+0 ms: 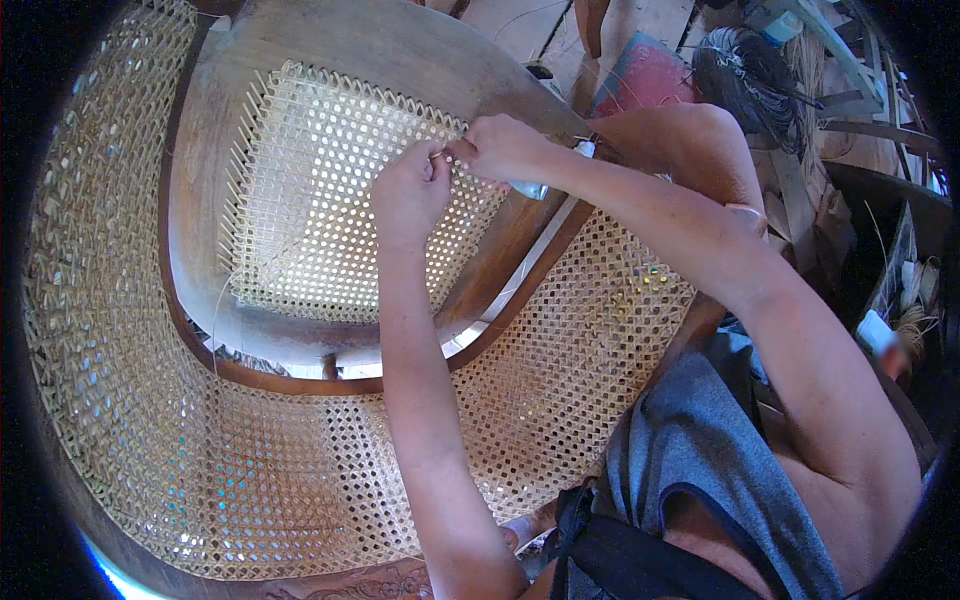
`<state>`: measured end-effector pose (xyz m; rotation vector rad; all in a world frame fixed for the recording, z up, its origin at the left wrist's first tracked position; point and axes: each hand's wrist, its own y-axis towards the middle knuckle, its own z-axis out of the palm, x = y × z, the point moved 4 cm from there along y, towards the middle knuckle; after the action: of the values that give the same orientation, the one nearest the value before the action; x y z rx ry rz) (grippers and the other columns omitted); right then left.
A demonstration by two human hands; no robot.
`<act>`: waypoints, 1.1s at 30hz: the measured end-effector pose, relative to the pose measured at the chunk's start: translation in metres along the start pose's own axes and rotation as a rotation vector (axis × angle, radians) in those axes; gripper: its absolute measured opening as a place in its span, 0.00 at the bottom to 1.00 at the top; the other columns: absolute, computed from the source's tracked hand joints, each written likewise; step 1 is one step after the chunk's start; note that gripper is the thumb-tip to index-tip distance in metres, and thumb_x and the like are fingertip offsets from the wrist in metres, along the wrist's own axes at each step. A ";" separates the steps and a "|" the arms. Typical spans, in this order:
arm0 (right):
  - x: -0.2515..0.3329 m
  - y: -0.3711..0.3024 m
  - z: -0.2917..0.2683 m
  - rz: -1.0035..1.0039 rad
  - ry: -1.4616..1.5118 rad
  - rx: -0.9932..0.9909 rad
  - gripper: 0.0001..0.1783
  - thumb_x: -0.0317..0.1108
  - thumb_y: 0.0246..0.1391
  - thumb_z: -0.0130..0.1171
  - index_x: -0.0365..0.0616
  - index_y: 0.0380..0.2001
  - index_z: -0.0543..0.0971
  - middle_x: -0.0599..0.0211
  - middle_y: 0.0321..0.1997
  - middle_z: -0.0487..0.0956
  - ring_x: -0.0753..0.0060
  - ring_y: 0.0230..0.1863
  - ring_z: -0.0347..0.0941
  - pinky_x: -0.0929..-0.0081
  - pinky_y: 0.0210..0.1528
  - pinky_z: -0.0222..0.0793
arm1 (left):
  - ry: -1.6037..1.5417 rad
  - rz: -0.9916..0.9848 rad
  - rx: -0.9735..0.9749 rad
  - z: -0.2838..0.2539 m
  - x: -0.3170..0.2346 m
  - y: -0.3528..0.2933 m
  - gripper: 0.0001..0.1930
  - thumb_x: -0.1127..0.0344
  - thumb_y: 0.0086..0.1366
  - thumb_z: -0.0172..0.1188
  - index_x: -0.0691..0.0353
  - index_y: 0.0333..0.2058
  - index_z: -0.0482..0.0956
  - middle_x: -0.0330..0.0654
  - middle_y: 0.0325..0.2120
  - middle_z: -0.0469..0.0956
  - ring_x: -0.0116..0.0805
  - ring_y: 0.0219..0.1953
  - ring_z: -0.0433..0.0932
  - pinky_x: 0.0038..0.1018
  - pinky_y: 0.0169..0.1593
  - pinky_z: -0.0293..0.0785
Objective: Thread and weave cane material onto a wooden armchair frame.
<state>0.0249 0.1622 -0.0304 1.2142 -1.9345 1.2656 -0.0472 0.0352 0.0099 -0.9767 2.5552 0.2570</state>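
Pale cane panel (330, 190) sits inside the wooden seat frame (400, 55). My left hand (412, 192) and right hand (503, 148) pinch closed at its upper-right edge; any strand held is unclear. Likely edge-weaving; next calls for even tension.

- Woven panel (330, 200): set within the seat frame (350, 40), which surrounds it on all sides.
- Curved rail (300, 383): along the seat frame's left, near and right sides.
- Woven backrest (110, 300): outside the rail, at left, near and right.
- Plank floor (510, 30): beyond the seat frame, far side.
- Coil (745, 80): far right, just right of a flat piece (648, 75).
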 end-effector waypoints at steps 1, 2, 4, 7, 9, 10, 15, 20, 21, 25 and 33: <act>-0.002 0.002 0.000 -0.025 -0.151 -0.042 0.24 0.43 0.60 0.48 0.31 0.25 0.81 0.42 0.27 0.81 0.44 0.31 0.81 0.53 0.42 0.78 | 0.001 -0.007 -0.002 0.000 0.000 -0.001 0.06 0.62 0.61 0.61 0.54 0.35 0.80 0.45 0.22 0.81 0.47 0.26 0.82 0.40 0.31 0.77; -0.011 -0.002 -0.003 -0.025 -0.151 -0.041 0.24 0.43 0.60 0.48 0.31 0.25 0.81 0.42 0.27 0.81 0.44 0.31 0.81 0.53 0.42 0.78 | 0.001 -0.007 -0.002 0.000 -0.001 -0.002 0.06 0.62 0.61 0.61 0.54 0.35 0.80 0.45 0.22 0.81 0.47 0.26 0.82 0.40 0.31 0.77; -0.024 -0.024 -0.025 -0.065 -0.248 -0.149 0.26 0.46 0.65 0.47 0.34 0.26 0.80 0.45 0.19 0.78 0.48 0.25 0.80 0.55 0.32 0.77 | 0.073 -0.017 -0.034 0.002 -0.004 -0.004 0.05 0.63 0.61 0.61 0.52 0.35 0.81 0.45 0.23 0.81 0.47 0.26 0.82 0.40 0.31 0.77; -0.040 -0.024 -0.028 -0.243 -0.454 -0.333 0.27 0.47 0.66 0.47 0.33 0.24 0.80 0.44 0.21 0.78 0.42 0.27 0.78 0.53 0.34 0.76 | 0.079 -0.097 0.052 0.012 -0.016 -0.004 0.07 0.61 0.63 0.61 0.54 0.35 0.81 0.45 0.22 0.81 0.42 0.23 0.81 0.38 0.30 0.77; -0.030 -0.032 -0.029 -0.283 -0.433 -0.315 0.28 0.46 0.66 0.47 0.33 0.23 0.79 0.43 0.22 0.78 0.40 0.27 0.78 0.52 0.34 0.76 | -0.271 -0.125 0.028 0.031 0.000 -0.008 0.07 0.63 0.64 0.62 0.58 0.36 0.81 0.42 0.21 0.80 0.34 0.23 0.80 0.31 0.28 0.76; -0.026 -0.038 -0.033 -0.308 -0.407 -0.303 0.28 0.46 0.66 0.46 0.32 0.22 0.79 0.42 0.23 0.78 0.39 0.28 0.77 0.52 0.35 0.76 | -0.624 -0.140 0.014 0.038 -0.002 -0.005 0.07 0.65 0.65 0.62 0.62 0.37 0.81 0.39 0.20 0.80 0.27 0.23 0.80 0.25 0.27 0.74; -0.017 -0.027 -0.028 -0.223 -0.217 -0.135 0.24 0.41 0.63 0.45 0.33 0.20 0.78 0.45 0.20 0.78 0.46 0.24 0.79 0.55 0.34 0.77 | -0.691 -0.305 0.093 0.025 -0.005 0.001 0.12 0.61 0.65 0.62 0.66 0.33 0.79 0.45 0.22 0.80 0.32 0.23 0.79 0.31 0.30 0.75; -0.029 -0.003 -0.006 -0.120 -0.219 -0.064 0.22 0.36 0.59 0.43 0.33 0.19 0.78 0.49 0.17 0.79 0.54 0.23 0.81 0.58 0.33 0.78 | -0.222 -0.063 -0.006 0.017 -0.008 0.007 0.09 0.66 0.65 0.60 0.66 0.30 0.77 0.51 0.24 0.81 0.47 0.26 0.82 0.37 0.32 0.76; -0.025 0.001 -0.003 -0.111 -0.201 -0.090 0.18 0.36 0.54 0.49 0.31 0.23 0.79 0.43 0.24 0.80 0.49 0.31 0.81 0.56 0.38 0.77 | -0.219 -0.066 -0.004 0.017 -0.007 0.006 0.09 0.66 0.65 0.60 0.66 0.30 0.77 0.51 0.24 0.81 0.47 0.26 0.82 0.37 0.32 0.76; -0.021 0.009 0.007 -0.016 -0.109 -0.166 0.17 0.37 0.47 0.58 0.29 0.27 0.81 0.37 0.32 0.80 0.44 0.40 0.81 0.54 0.45 0.77 | -0.180 -0.042 -0.066 0.019 -0.005 0.005 0.08 0.67 0.62 0.62 0.66 0.30 0.76 0.50 0.24 0.81 0.44 0.26 0.82 0.36 0.32 0.77; -0.024 0.001 0.006 -0.077 -0.019 -0.138 0.18 0.39 0.54 0.53 0.30 0.28 0.81 0.43 0.28 0.81 0.52 0.32 0.81 0.58 0.37 0.77 | -0.089 0.011 0.068 0.009 -0.003 0.017 0.08 0.60 0.63 0.60 0.57 0.33 0.82 0.49 0.27 0.81 0.51 0.30 0.80 0.40 0.35 0.76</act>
<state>0.0358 0.1665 -0.0526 1.2216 -1.9348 1.0673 -0.0543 0.0521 0.0035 -0.9066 2.4726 0.2106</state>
